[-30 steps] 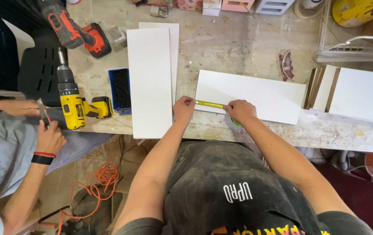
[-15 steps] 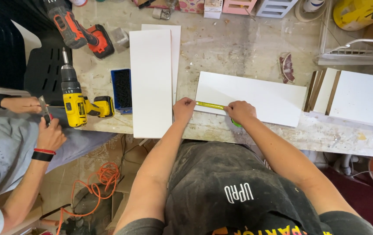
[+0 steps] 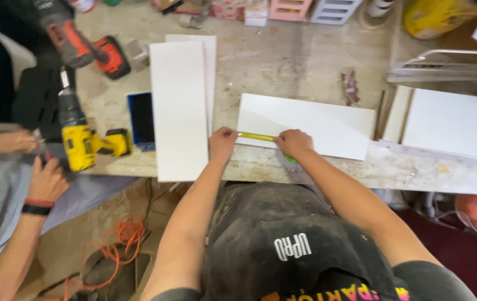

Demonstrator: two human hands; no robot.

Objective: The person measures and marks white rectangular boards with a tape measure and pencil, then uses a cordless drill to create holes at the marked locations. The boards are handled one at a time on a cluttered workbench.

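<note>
- While the view looks straight down over a dusty workbench [image 3: 305, 61], the person's left hand [image 3: 223, 142] sits near centre, fingers curled and pinching the end of a yellow tape measure blade [image 3: 256, 136].
- At three o'clock from that hand, the right hand [image 3: 293, 144] is closed, pressing the blade's other end down; a green bit [image 3: 290, 159] shows under it, too hidden to identify.
- That blade lies along the near edge of a white rectangular board [image 3: 316, 125], which lies flat at the bench's front edge.
- At nine o'clock from the left hand, a taller white board [image 3: 178, 108] lies lengthwise on a second one, overhanging the bench edge.
- Further at nine o'clock: a blue rectangular tray [image 3: 141, 120], then a yellow and black drill [image 3: 82, 142]. An orange and black power tool [image 3: 85, 47] lies at eleven o'clock.
- At twelve o'clock, along the far edge, stand small boxes: a pink slatted one [image 3: 293, 8] and a pale slatted one [image 3: 327, 10].
- At three o'clock, more white panels [image 3: 456, 122] lie flat.
- At the far left, another person's two hands [image 3: 27, 161] work by the drill; one wrist wears a red and black band.
</note>
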